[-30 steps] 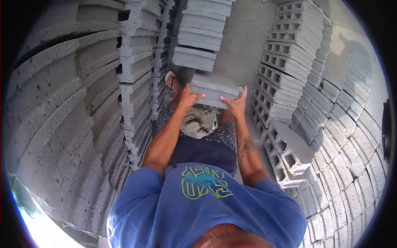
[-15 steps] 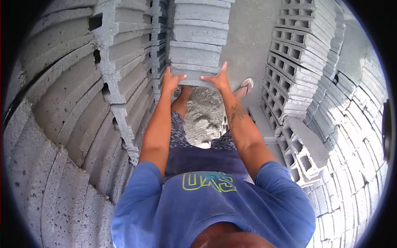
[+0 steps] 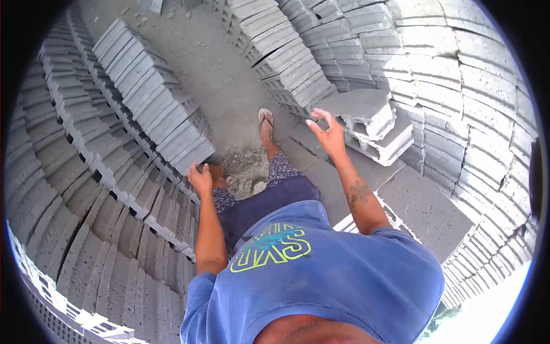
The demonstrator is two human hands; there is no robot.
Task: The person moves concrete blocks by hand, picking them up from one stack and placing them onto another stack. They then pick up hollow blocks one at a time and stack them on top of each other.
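R hand (image 3: 331, 139) hanging wide nr top block (image 3: 360, 105) — prob. needing squarer palms; L hand (image 3: 200, 180) sitting by block row (image 3: 182, 142) — can't tell grip.

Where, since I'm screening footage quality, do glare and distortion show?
Head view: sunlight bleaches parts of the right-hand block wall, and the picture's lower right burns to white; the lens visibly curves the left-hand block stacks, and black fills the corners.
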